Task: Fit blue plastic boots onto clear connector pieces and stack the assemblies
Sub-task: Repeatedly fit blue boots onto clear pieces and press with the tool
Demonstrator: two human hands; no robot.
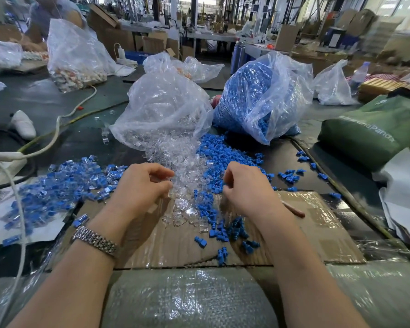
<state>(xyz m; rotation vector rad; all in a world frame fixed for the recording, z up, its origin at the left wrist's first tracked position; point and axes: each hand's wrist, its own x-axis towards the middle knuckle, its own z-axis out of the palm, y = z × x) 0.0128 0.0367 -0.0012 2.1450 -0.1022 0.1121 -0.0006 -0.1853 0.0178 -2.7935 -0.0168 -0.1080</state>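
Clear connectors [182,185] lie in a loose heap between the two hands on the worktop [57,102], spilling from the mouth of a clear bag [161,110] just beyond. The left hand [140,188] is curled, its fingertips at the heap's left edge; whether it pinches a piece cannot be told. The right hand [246,185] is curled too, fingers turned in at the heap's right edge, where blue boots [223,157] begin; what it holds cannot be told. More boots lie scattered on the cardboard [305,233] under the right wrist and trail back to a bag of boots [258,98] right of the clear bag. Left of the left hand lies a pile of assemblies [64,185], blue in clear.
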